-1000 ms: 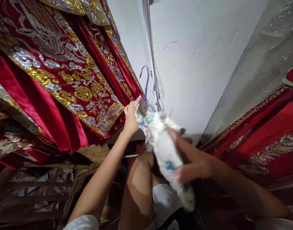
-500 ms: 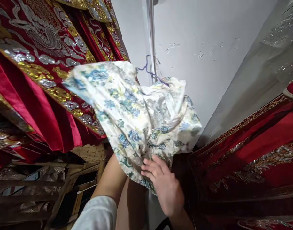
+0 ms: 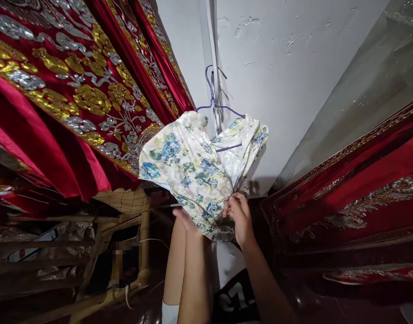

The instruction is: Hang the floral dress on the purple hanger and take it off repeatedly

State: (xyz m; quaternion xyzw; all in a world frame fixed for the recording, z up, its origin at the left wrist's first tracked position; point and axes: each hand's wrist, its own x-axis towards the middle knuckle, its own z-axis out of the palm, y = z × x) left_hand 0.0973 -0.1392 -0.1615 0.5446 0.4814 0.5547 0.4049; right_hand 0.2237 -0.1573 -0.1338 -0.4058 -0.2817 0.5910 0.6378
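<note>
A white floral blouse (image 3: pixel 196 171) with blue roses and green leaves hangs on a thin purple hanger (image 3: pixel 211 96) in front of me. Its hem is gathered. My right hand (image 3: pixel 239 213) pinches the cloth near the lower front, below the crossed neckline. At the blouse's lower left edge is my left hand (image 3: pixel 188 220), its thumb side showing. The left fingers are hidden behind the fabric, so their grip does not show.
Red cloth embroidered with gold and silver sequins (image 3: pixel 91 99) hangs at left. A bamboo rack (image 3: pixel 143 243) stands below it, near a white cable (image 3: pixel 155 240). More red beaded fabric (image 3: pixel 361 198) fills the right side. Behind the blouse rises a white wall (image 3: pixel 277 81).
The blouse has swung down and settled straighter on its hanger. My left arm has come out from behind it to the lower edge. My right hand has moved up and closed on the cloth.
</note>
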